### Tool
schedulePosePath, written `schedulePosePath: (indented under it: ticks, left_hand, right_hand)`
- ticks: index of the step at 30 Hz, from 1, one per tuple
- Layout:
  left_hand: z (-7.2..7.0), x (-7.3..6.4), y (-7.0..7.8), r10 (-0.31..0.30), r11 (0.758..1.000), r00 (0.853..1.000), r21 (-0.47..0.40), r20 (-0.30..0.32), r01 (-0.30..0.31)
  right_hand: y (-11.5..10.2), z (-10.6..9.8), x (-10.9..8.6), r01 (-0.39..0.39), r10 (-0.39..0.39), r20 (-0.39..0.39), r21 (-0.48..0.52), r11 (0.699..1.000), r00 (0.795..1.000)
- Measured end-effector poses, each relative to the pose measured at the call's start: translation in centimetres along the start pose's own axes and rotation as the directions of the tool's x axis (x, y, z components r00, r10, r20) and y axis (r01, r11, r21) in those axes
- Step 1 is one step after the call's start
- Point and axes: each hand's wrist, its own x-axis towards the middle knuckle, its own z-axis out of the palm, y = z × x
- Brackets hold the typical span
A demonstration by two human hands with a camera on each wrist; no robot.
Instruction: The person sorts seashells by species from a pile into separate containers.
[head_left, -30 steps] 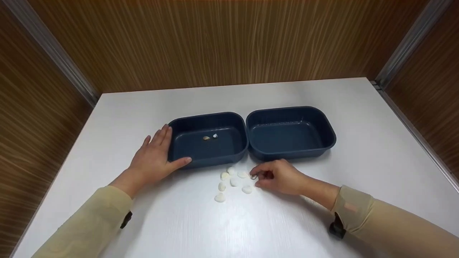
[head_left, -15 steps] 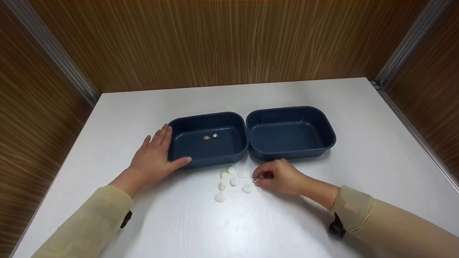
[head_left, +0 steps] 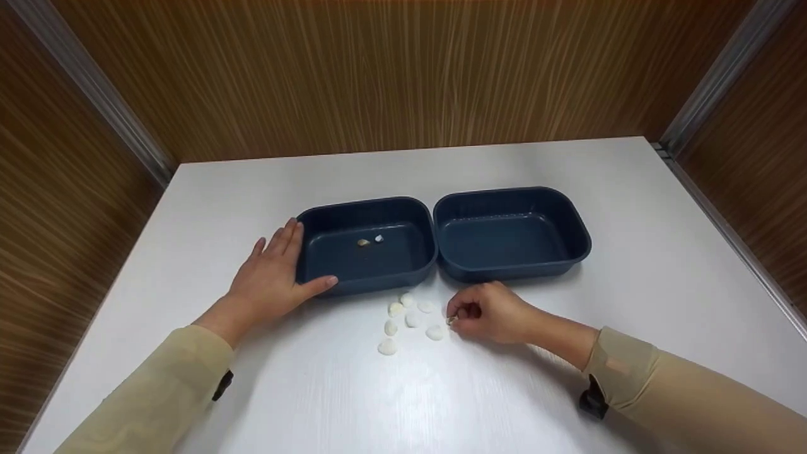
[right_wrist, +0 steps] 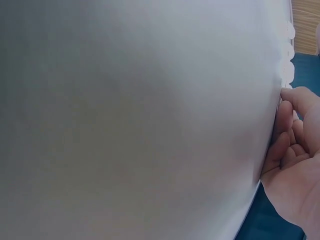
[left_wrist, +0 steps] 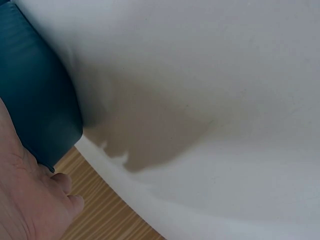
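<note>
- I observe the left hand (head_left: 268, 271) against the left tray (head_left: 378, 281), thumb spread apart from the fingers.
- I find the right hand (head_left: 493, 313) pinching a small shell (head_left: 451, 320), partly hidden, well in from the tabletop's (head_left: 403, 403) right edge.
- I note white shells (head_left: 412, 320) nearby.
</note>
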Motion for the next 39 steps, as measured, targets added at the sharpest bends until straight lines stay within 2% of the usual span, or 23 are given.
schedulePosePath:
  ticks: [10, 17, 26, 31, 35, 39]
  left_hand:
    - [-0.1, 0.0, 0.1, -0.003, 1.0, 1.0, -0.003, 0.002, 0.003]
    - [-0.3, -0.1, 0.0, 0.01, 1.0, 1.0, -0.001, -0.014, -0.01]
    - [0.0, 0.1, 0.0, -0.001, 1.0, 1.0, 0.001, 0.006, 0.001]
    - [0.0, 0.1, -0.1, -0.003, 1.0, 1.0, -0.007, 0.001, 0.003]
    - [0.1, 0.1, 0.0, -0.001, 1.0, 1.0, -0.007, 0.002, 0.001]
    - [0.1, 0.1, -0.1, 0.001, 1.0, 1.0, -0.004, 0.001, -0.001]
  right_hand:
    - [0.1, 0.1, -0.2, 0.021, -0.021, 0.0, 0.002, 1.0, 1.0]
    - [-0.1, -0.5, -0.4, 0.008, -0.01, 0.028, 0.069, 0.998, 1.0]
    - [-0.4, -1.4, -1.1, 0.124, -0.124, -0.009, 0.097, 0.988, 0.992]
    - [-0.5, -1.6, -1.4, 0.146, -0.146, -0.014, 0.071, 0.987, 0.989]
    - [-0.6, -1.7, -1.8, 0.148, -0.151, 0.032, 0.078, 0.986, 0.988]
    - [-0.9, -1.7, -2.2, 0.15, -0.163, 0.095, 0.129, 0.98, 0.982]
